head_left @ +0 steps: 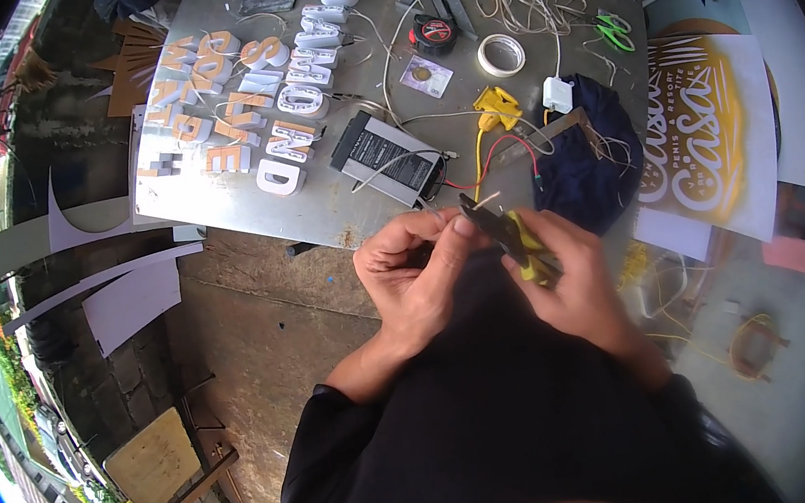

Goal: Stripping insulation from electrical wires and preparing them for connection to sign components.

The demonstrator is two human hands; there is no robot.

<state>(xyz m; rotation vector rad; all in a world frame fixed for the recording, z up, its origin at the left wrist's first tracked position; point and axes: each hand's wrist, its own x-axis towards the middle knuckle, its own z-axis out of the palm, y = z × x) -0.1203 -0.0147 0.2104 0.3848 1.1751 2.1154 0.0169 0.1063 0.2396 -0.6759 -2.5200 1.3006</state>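
My right hand (570,266) is wrapped round a pair of pliers (501,231) with dark jaws and yellow-green handles. My left hand (419,264) is closed in a pinch at the plier jaws. A thin wire (490,199) pokes out by the jaws, its other end running between my left fingertips. Both hands are held up in front of my body, just off the table's near edge. Just beyond them on the table lies a grey power supply box (387,158) with red and pale leads. Whether the jaws touch the wire is too small to tell.
Rows of cut-out letters (234,106) cover the left of the metal table (329,222). Farther back are a tape measure (433,34), a tape roll (500,55), green-handled scissors (613,31) and tangled cables. A yellow socket (497,109) and dark cloth (575,180) lie nearer.
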